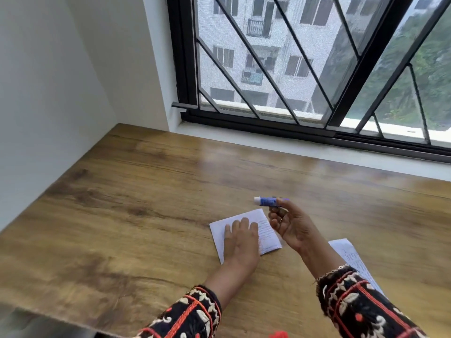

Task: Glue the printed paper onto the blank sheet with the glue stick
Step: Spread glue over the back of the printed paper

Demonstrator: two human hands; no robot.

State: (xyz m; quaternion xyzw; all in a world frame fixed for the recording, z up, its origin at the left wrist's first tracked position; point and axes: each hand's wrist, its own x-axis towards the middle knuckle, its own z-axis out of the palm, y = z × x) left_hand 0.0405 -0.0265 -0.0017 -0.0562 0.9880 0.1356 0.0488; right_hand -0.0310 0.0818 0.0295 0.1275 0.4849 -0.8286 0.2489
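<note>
Print (264, 230) showed only on the right strip of the small white paper; the left hand (240, 237), flat with fingers spread and gripping nothing, hid its middle. The right hand (290, 224) hung above the paper's right edge, thumb and fingers closed on a blue glue stick (268, 201) lying sideways, white tip to the left. A second sheet (351, 257), faintly lined with text, was mostly covered by the embroidered right sleeve (361, 303). All lay on a wood-grain counter (122, 215).
</note>
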